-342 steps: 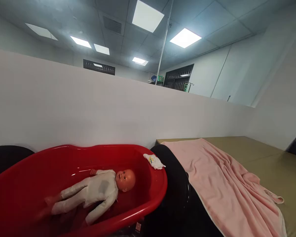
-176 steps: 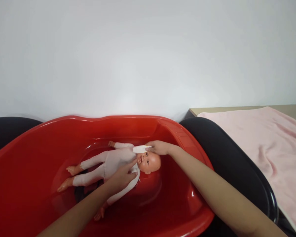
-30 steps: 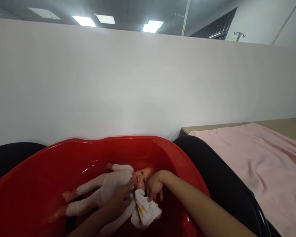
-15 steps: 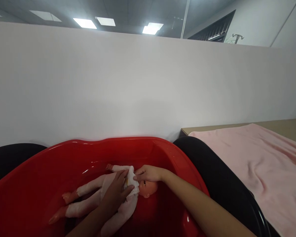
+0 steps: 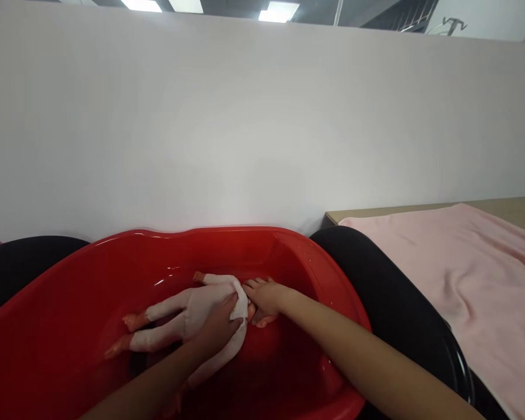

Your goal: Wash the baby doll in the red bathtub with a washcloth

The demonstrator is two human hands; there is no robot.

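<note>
A baby doll [image 5: 210, 300] in a whitish long-sleeved outfit lies on its back in a red baby bath [image 5: 126, 256], feet toward the left. At its neck is a white cloth [image 5: 240, 303], perhaps a bib or collar. My left hand [image 5: 221, 326] rests on the doll's chest, its thumb and fingers closed on the cloth's edge. My right hand [image 5: 265, 298] lies palm down over the doll's head, fingers stretched out and thumb apart. It covers most of the face.
Black padded rims [image 5: 359, 256] flank the bath on both sides. A pink blanket [image 5: 420, 251] is spread over a wooden surface [image 5: 511, 213] at the right. Behind the bath rises a white partition [image 5: 201, 128], with a metal hook stand [image 5: 454, 24] beyond it.
My right hand has left the white cloth and shifted onto the doll's head, fingers spreading. My left hand stays at the cloth. The view has tilted down.
</note>
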